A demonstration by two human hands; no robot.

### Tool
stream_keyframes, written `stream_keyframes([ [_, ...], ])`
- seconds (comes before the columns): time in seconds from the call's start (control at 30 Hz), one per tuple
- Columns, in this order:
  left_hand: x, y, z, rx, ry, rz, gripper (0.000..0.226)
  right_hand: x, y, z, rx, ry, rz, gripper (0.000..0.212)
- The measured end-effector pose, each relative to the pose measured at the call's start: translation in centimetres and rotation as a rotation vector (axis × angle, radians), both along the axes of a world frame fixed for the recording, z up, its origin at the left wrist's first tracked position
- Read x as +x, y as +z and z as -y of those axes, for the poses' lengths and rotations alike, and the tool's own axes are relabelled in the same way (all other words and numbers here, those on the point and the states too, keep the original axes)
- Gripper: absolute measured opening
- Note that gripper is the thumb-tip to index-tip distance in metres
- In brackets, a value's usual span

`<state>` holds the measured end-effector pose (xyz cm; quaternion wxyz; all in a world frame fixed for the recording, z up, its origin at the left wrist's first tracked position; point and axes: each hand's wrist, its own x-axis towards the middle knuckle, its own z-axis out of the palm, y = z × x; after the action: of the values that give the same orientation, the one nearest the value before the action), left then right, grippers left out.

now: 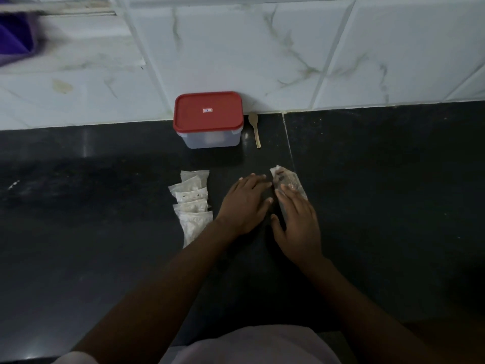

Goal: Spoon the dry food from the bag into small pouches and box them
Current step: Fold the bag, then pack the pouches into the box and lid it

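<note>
A clear bag of dry food [286, 179] lies flat on the black counter [380, 193]. My right hand [298, 222] rests flat on the bag's near part with its fingers straight. Just left of the bag, my left hand [245, 203] lies palm down on the counter, its fingertips close to the bag's edge. A row of several small filled pouches [193, 203] overlaps on the counter to the left of my left hand. At the back, against the wall, stands a clear plastic box with a shut red lid [208, 111]. A small wooden spoon [255, 128] lies beside the box on its right.
White marbled wall tiles [288, 48] rise behind the counter. A blurred purple object [14, 35] shows at the top left corner. A seam [288, 143] in the counter runs from the wall toward the bag.
</note>
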<state>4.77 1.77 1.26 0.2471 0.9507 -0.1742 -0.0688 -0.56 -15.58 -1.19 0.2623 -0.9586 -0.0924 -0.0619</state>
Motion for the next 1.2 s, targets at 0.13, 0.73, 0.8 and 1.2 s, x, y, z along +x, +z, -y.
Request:
stream_keyframes([
  [0.13,-1.8,0.6,-2.0,-0.007,0.096,0.032,0.046,0.3,0.7,-1.7,0.057,0.021,-0.011,0.056],
  [0.73,-0.7,3.0,-11.7,-0.153,0.34,0.032,0.023,7.8,3.5,-7.8,0.249,0.007,-0.336,0.023],
  [0.8,-0.3,3.2,-12.5,-0.179,0.398,0.028,0.022,8.4,3.7,-8.5,0.256,0.015,-0.359,0.018],
  [1.2,1.0,2.8,-16.2,-0.262,0.599,-0.169,0.027,11.1,4.4,-12.7,0.441,-0.085,-0.479,0.023],
])
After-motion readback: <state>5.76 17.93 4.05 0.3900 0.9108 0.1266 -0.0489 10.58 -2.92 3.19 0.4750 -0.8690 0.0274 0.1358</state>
